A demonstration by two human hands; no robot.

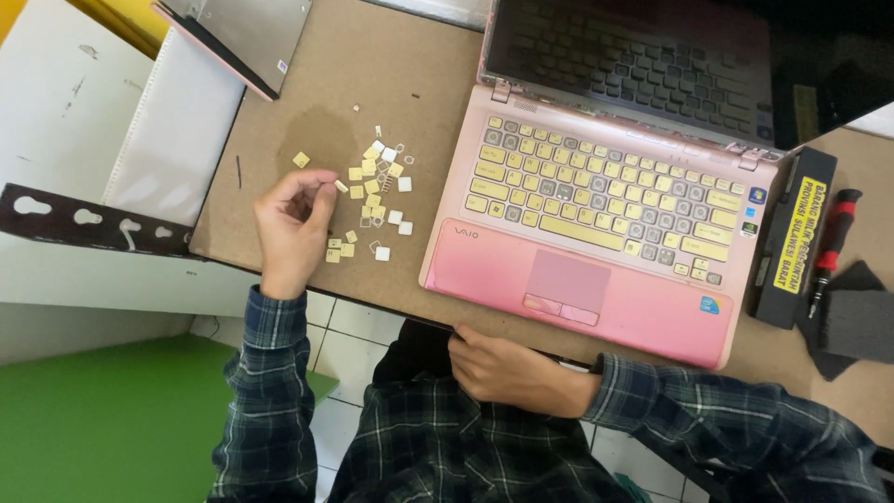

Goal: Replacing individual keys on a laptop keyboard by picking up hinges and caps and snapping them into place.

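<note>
A pink laptop (596, 279) lies open on a brown board (410, 65), with many of its pale yellow keycaps removed. Several loose keycaps (377, 186) are scattered left of it. My left hand (291, 228) rests on the board beside that pile, pinching one small keycap (341, 186) between thumb and fingertips. My right hand (507, 368) lies below the table's front edge, near my lap, fingers curled with nothing seen in them.
A black battery pack with a yellow label (793, 237) sits right of the laptop, a red-handled screwdriver (832, 247) and grey cloth (857, 321) beyond it. A pink-edged panel (237, 37) lies at the back left. A black slotted strip (84, 222) sticks out left.
</note>
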